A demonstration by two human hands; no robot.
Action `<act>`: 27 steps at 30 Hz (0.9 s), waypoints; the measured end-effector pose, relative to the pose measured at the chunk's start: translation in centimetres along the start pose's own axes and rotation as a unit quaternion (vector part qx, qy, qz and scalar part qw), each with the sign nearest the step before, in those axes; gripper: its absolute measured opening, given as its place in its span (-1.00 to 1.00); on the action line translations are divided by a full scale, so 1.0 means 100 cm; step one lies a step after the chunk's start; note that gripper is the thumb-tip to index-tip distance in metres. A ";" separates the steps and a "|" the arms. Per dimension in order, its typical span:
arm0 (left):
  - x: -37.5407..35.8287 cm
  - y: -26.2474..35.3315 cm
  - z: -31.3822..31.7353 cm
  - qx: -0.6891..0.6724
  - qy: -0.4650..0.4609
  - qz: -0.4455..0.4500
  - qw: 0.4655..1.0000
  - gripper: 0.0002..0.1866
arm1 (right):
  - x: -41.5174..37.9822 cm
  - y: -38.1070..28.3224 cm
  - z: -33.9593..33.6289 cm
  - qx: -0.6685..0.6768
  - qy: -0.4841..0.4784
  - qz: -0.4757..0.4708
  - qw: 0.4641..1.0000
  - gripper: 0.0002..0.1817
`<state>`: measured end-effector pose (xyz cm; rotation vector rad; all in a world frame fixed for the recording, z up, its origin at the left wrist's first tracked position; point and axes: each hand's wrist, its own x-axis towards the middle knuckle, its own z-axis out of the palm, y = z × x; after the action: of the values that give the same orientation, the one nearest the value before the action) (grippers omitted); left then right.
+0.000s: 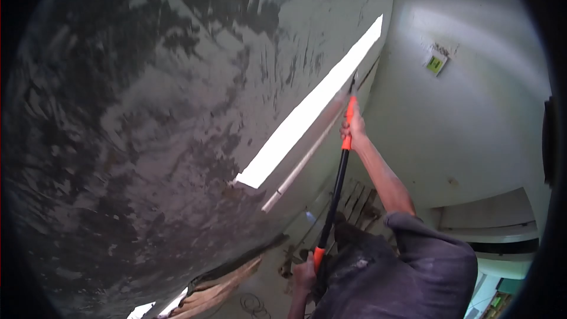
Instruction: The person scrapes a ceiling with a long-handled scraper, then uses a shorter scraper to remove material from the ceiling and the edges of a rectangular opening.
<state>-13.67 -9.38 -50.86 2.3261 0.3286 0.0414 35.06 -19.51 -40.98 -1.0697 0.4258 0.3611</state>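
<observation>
My right hand (354, 127) wraps round the upper orange grip of a long black pole (334, 199). Lower down, my left hand (304, 272) closes near the orange grip at the pole's bottom end. The pole runs slanting upward, and its thin dark tip (353, 82) lies in front of the wall beside a bright, strip-shaped opening (316, 106). What is fitted at that tip is too small to make out. A patchy dark and light grey surface (147, 106) fills the left side.
A pale rod-like edge (301, 171) runs beside the bright opening. A white and green box or card (436, 62) is on the pale wall (460, 130). Wooden slats (357, 198) lie on the floor, with a tan sheet-like piece (218, 289) and coiled wire (254, 305) lower left.
</observation>
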 end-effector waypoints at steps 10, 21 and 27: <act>-0.001 0.016 -0.042 -0.220 -0.061 -0.223 0.948 -0.58 | -0.066 0.018 -0.005 0.071 -0.048 0.002 0.996 -0.36; -0.035 0.094 -0.068 -0.339 0.000 -0.382 0.860 -0.69 | -0.164 0.119 0.030 0.096 -0.159 0.066 0.980 -0.44; -0.084 0.038 -0.020 -0.245 0.107 -0.373 0.889 -0.66 | -0.191 0.139 0.034 0.086 -0.209 0.086 0.970 -0.43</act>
<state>-21.25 -12.61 -46.19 1.5738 1.1620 -0.0004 12.49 -11.86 -40.54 -0.7623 0.1669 0.6761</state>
